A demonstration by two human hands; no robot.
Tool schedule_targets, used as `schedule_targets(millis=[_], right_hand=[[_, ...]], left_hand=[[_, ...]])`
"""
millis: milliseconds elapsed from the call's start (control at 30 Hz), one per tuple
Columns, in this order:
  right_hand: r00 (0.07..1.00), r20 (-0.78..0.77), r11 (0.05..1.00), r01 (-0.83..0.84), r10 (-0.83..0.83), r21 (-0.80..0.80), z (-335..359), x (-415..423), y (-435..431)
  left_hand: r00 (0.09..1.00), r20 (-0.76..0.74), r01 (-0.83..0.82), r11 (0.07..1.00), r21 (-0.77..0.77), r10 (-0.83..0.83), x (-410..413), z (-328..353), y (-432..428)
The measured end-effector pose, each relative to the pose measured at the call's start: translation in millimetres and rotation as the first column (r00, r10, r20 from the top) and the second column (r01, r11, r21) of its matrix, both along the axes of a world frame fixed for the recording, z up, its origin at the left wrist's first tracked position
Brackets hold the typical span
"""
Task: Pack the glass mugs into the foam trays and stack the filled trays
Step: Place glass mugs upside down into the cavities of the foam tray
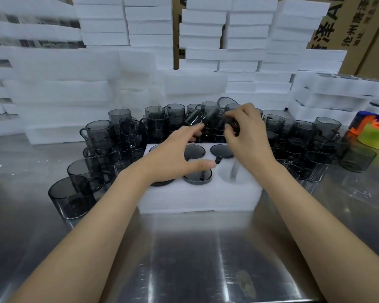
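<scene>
White foam tray [197,197] sits on the steel counter [184,259], its near right pocket empty. Over it lies the left hand [175,156], fingers spread; the right hand [247,136] fingers clamp a tilted smoky grey glass mug [222,110]. Loose mugs [101,132] crowd behind.

Steel table [184,248] bears a foam tray [197,197], mugs [70,197] — foam stacks [64,95].

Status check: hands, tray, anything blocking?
Left hand open over tray. Right hand grips a mug. Front-right slot empty, nothing seen blocking it.
</scene>
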State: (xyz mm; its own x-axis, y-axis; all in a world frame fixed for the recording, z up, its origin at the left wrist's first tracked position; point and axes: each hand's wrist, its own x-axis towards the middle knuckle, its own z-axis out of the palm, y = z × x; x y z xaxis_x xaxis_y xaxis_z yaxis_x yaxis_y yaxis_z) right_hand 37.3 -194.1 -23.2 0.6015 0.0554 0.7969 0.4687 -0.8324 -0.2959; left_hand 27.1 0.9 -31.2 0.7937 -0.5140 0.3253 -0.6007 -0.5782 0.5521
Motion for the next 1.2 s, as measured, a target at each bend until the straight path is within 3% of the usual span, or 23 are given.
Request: schedule_targets(millis=[133, 233, 300, 600, 733, 933, 1067, 1200], right_hand=[[0.975, 0.132, 0.962, -0.147, 0.180, -0.229, 5.0, -10.0, 11.7], [0.952, 0.114, 0.881, -0.213, 0.285, -0.422, 5.6, -13.2, 13.6], [0.942, 0.087, 0.852, -0.252, 0.325, -0.460, 5.2, -14.9, 13.6], [0.930, 0.117, 0.913, -0.309, 0.350, -0.267, 4.3, -17.9, 13.6], [0.890, -0.025, 0.873, -0.451, 0.454, -0.184, 0.2, -17.3, 13.9], [0.884, -0.024, 0.884, -0.467, 0.466, -0.034, 3.2, -18.2, 14.3], [0.790, -0.233, 0.822, -0.521, 0.566, 0.229, 13.4, -27.0, 11.4], [0.719, -0.396, 0.820, -0.508, 0.572, 0.264, 26.9, -27.5, -7.2]], left_hand=[[0.992, 0.061, -0.098, 0.984, -0.147, 0.108, 4.9, -4.8, 0.9], [0.986, 0.132, -0.081, 0.981, -0.174, 0.105, 6.3, -4.8, 2.9], [0.979, 0.170, -0.073, 0.975, -0.211, 0.110, 6.1, -2.4, 2.4], [0.978, 0.179, -0.042, 0.941, -0.335, 0.107, 4.1, -2.6, 1.8], [0.962, 0.233, -0.035, 0.913, -0.406, 0.140, 4.8, -2.9, 2.4], [0.963, 0.269, 0.066, 0.957, -0.282, 0.013, 1.2, -3.2, 1.5], [0.981, 0.196, 0.072, 0.958, -0.277, -0.017, -1.3, 0.3, 0.1], [0.990, 0.132, 0.082, 0.967, -0.241, -0.051, -6.4, 1.9, -1.4]])
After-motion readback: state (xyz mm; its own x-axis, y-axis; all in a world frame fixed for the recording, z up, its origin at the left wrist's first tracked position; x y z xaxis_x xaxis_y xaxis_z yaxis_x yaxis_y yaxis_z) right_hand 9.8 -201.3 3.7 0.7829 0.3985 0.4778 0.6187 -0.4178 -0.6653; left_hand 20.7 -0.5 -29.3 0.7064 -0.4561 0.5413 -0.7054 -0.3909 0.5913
